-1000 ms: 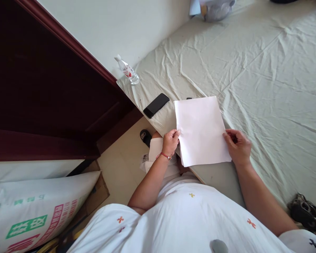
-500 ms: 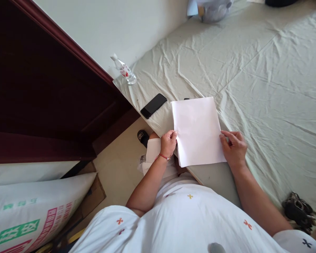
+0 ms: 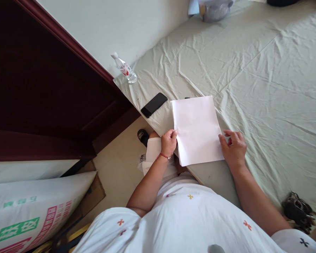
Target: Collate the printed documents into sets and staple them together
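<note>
A thin stack of blank white paper [image 3: 197, 131] lies in front of me, its near end over the bare front strip of the table. With thumb and fingers closed, my left hand [image 3: 169, 142] pinches the stack's left edge; a red string bracelet circles that wrist. At the right edge, the thumb of my right hand [image 3: 234, 146] touches or nearly touches the paper, while the index finger is raised apart from it. Behind the far edge of the paper a small dark object [image 3: 187, 98] peeks out, mostly hidden.
A black phone [image 3: 154, 105] and a water bottle [image 3: 125, 69] rest on the wrinkled cloth [image 3: 274, 95] to the left. Keys [image 3: 298, 212] lie at the lower right. A clear bag [image 3: 215, 10] sits at the back. Large printed sacks [image 3: 28, 211] stand lower left, beside dark red furniture [image 3: 50, 77].
My right hand's thumb and index finger have parted, and the hand has shifted slightly left at the paper's edge. My left hand keeps its pinch in the same place.
</note>
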{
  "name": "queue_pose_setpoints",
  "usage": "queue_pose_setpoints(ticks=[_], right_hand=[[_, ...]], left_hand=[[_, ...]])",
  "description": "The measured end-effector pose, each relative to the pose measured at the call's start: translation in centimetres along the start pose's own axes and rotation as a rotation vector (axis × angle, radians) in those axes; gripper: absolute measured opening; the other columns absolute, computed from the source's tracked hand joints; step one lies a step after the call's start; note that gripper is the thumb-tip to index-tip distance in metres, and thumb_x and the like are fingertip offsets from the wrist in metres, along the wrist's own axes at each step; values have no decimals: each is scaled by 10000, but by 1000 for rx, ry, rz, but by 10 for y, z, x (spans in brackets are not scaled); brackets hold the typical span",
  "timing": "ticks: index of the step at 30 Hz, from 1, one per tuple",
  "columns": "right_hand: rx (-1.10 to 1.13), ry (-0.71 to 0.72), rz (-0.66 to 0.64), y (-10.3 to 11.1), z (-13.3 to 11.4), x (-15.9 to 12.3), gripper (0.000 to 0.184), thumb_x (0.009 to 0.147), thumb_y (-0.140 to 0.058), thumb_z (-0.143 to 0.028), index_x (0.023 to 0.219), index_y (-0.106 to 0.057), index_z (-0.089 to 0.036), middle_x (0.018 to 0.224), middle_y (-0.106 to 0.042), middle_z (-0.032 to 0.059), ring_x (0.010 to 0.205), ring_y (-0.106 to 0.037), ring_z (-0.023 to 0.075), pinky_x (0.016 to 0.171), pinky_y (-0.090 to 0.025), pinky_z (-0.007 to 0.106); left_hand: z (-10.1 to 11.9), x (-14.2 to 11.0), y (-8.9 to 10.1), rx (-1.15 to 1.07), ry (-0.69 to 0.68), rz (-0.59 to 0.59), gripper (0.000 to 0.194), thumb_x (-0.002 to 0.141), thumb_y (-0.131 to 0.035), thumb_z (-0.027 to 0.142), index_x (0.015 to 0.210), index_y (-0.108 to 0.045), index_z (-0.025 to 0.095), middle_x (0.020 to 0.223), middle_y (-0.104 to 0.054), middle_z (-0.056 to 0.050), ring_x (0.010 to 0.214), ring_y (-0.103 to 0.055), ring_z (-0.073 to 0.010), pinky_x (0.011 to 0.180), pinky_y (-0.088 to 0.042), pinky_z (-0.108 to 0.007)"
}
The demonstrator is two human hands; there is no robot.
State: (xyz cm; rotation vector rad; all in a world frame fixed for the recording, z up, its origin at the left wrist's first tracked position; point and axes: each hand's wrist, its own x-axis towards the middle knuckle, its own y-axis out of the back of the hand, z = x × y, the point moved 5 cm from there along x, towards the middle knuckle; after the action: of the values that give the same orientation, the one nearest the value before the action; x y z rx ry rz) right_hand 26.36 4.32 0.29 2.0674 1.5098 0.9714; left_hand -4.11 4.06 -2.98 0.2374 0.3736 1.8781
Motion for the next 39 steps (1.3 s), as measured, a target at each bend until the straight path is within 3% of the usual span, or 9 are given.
queue_pose_setpoints(ticks=[3,7,12,26,31,35,39], right_hand=[[-85,-7,-7,-2,1,-1,371,959,-552,-468,1135,-744,-202,1092,-671,120,773,-589,209,741,-497,386],[-152,-6,-44,-6,1,-4,377,964,-536,-460,1187,-730,-227,1139,-648,132,995,-628,278,782,-512,404],[-202,-14,-95,-7,-2,-5,365,967,-526,-453,1139,-741,-214,1145,-634,139,1027,-616,289,785,-506,409],[-121,-50,-125,-4,-4,-6,368,956,-534,-480,1096,-759,-225,929,-734,62,736,-611,207,669,-412,337],[-126,-126,-208,2,-1,-2,406,900,-562,-605,834,-710,-233,729,-699,44,631,-569,198,588,-347,322],[105,-232,-315,16,-17,0,459,848,-641,-673,711,-637,-234,579,-588,-2,529,-500,158,523,-341,303],[431,-273,-522,26,-52,-9,519,903,-627,-686,666,-538,-233,573,-466,-34,512,-387,119,469,-281,276]], left_hand=[[-1,0,0,-28,12,-6,390,950,-611,491,719,-556,182,611,-455,17,605,-389,-126,569,-306,-234],[-2,0,0,-45,28,5,387,937,-624,496,717,-561,184,611,-451,17,606,-392,-128,566,-301,-232],[-2,0,0,-46,36,24,376,930,-627,492,721,-567,185,613,-447,18,607,-389,-128,573,-297,-235],[3,-1,1,-8,-15,8,374,953,-575,479,724,-557,184,604,-440,21,602,-382,-127,572,-280,-236],[8,-2,3,9,-29,5,390,964,-553,476,705,-531,185,600,-438,19,603,-387,-127,574,-287,-236],[9,-1,2,-12,-20,-3,396,955,-561,487,699,-538,185,590,-430,22,592,-376,-126,565,-282,-235],[3,0,-1,-97,30,7,378,930,-611,497,734,-592,175,627,-484,12,611,-403,-127,567,-301,-231]])
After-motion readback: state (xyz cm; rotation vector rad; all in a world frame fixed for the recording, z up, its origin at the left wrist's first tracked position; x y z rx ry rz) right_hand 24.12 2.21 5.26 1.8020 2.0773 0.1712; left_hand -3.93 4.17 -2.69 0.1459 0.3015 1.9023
